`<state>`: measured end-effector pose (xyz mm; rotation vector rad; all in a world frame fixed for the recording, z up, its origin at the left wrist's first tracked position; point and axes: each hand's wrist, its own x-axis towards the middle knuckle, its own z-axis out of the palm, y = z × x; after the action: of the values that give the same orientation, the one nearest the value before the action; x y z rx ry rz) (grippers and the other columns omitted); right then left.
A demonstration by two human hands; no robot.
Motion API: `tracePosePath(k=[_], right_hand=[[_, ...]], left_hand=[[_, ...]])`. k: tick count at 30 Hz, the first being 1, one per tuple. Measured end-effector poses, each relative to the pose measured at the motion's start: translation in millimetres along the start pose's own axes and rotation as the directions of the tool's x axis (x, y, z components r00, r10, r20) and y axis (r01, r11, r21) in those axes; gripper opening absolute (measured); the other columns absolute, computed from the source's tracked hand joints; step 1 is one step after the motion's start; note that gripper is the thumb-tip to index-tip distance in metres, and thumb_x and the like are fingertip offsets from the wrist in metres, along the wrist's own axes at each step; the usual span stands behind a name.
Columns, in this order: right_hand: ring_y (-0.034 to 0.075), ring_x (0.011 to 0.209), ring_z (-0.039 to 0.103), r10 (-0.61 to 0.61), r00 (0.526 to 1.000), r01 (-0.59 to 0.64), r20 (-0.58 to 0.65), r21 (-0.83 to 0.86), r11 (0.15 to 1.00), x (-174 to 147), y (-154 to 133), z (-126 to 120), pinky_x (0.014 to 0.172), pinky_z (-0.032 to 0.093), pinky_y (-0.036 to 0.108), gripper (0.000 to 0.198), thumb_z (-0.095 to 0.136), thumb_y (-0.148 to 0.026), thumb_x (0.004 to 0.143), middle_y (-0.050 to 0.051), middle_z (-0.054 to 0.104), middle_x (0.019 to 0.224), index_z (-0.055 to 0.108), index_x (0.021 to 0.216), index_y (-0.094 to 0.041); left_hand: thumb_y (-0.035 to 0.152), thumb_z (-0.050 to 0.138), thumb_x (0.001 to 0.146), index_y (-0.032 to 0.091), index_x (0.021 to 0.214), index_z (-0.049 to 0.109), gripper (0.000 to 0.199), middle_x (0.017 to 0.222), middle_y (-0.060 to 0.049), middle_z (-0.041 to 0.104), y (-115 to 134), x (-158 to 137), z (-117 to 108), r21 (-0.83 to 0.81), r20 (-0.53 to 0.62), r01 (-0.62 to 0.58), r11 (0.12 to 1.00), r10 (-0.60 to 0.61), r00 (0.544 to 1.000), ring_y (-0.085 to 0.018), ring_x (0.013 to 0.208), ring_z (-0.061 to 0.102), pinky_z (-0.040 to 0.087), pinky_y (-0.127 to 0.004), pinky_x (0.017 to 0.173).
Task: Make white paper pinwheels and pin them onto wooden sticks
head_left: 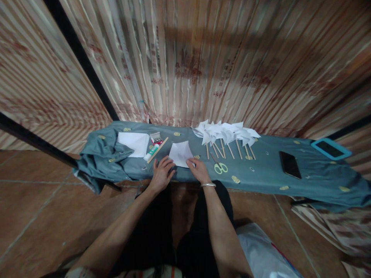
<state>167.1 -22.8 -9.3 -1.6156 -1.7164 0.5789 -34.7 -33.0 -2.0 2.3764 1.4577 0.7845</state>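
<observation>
A square of white paper (180,153) lies on the cloth in front of me, its near edge slightly curved. My left hand (162,173) rests at its lower left corner, fingers slightly bent and apart. At the lower right corner, my right hand (199,170), with a bangle on the wrist, pinches the paper between thumb and fingers. Left of the sheet are a wooden stick (158,150), a glue stick (151,152) and a small open box of metal bits (156,138). Scissors (220,168) with pale green handles lie to the right.
Several white paper pinwheels (223,132) on wooden sticks lie along the back. A stack of white paper (139,143) is at the left. A black phone (290,165) and a blue-framed tablet (331,148) lie on the right of the cloth-covered bench (266,175).
</observation>
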Motion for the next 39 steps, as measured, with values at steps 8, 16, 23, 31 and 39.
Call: tracePosePath(k=[8, 16, 23, 31, 39], right_hand=[[0.018, 0.071, 0.064, -0.003, 0.999, 0.001, 0.038, 0.067, 0.998, 0, -2, 0, 0.071, 0.049, 0.028, 0.030, 0.051, -0.040, 0.089, 0.003, 0.075, 0.081, 0.075, 0.089, -0.021], [0.017, 0.069, 0.062, 0.036, 0.999, -0.039, 0.026, 0.138, 0.990, 2, 2, -1, 0.072, 0.050, 0.030, 0.031, 0.053, -0.039, 0.086, 0.003, 0.075, 0.088, 0.073, 0.102, -0.021], [0.018, 0.072, 0.065, 0.078, 0.997, -0.072, -0.015, 0.244, 0.967, 6, 9, 0, 0.073, 0.053, 0.031, 0.032, 0.051, -0.036, 0.087, 0.004, 0.075, 0.089, 0.071, 0.106, -0.021], [0.014, 0.059, 0.057, 0.051, 0.998, -0.056, 0.024, 0.293, 0.955, 3, 2, 1, 0.060, 0.049, 0.026, 0.033, 0.059, -0.037, 0.081, 0.001, 0.071, 0.071, 0.073, 0.104, -0.018], [0.016, 0.068, 0.063, 0.014, 0.997, -0.037, 0.078, 0.313, 0.949, 3, 1, -1, 0.067, 0.049, 0.027, 0.028, 0.060, -0.037, 0.081, 0.003, 0.074, 0.077, 0.076, 0.093, -0.018]], left_hand=[[0.019, 0.052, 0.086, 0.020, 0.116, 0.063, 0.032, 0.123, -0.013, 0.065, 14, 8, 3, 0.053, 0.066, -0.084, 0.995, 0.080, 0.995, -0.028, 0.120, 0.057, 0.000, -0.062, 0.115], [0.023, 0.056, 0.085, 0.022, 0.123, 0.059, 0.039, 0.142, -0.015, 0.050, 9, 10, 9, 0.038, 0.052, -0.031, 0.999, 0.029, 0.998, -0.032, 0.139, 0.034, 0.007, -0.067, 0.112], [0.041, 0.065, 0.080, 0.021, 0.151, 0.012, 0.090, 0.158, -0.017, 0.021, -5, 16, 25, -0.624, -0.108, 0.252, 0.739, -0.402, 0.909, -0.030, 0.142, 0.031, 0.033, -0.047, 0.113], [0.033, 0.078, 0.067, 0.015, 0.127, 0.050, 0.069, 0.113, -0.012, 0.069, 43, 39, 30, -0.933, 0.338, 0.354, -0.056, -0.470, 0.815, -0.022, 0.108, 0.065, 0.048, -0.038, 0.098], [0.024, 0.085, 0.044, 0.013, 0.082, 0.067, 0.044, 0.076, -0.004, 0.073, 34, 55, 36, -0.953, 0.292, 0.285, -0.104, -0.567, 0.770, -0.021, 0.074, 0.068, 0.053, -0.034, 0.072]])
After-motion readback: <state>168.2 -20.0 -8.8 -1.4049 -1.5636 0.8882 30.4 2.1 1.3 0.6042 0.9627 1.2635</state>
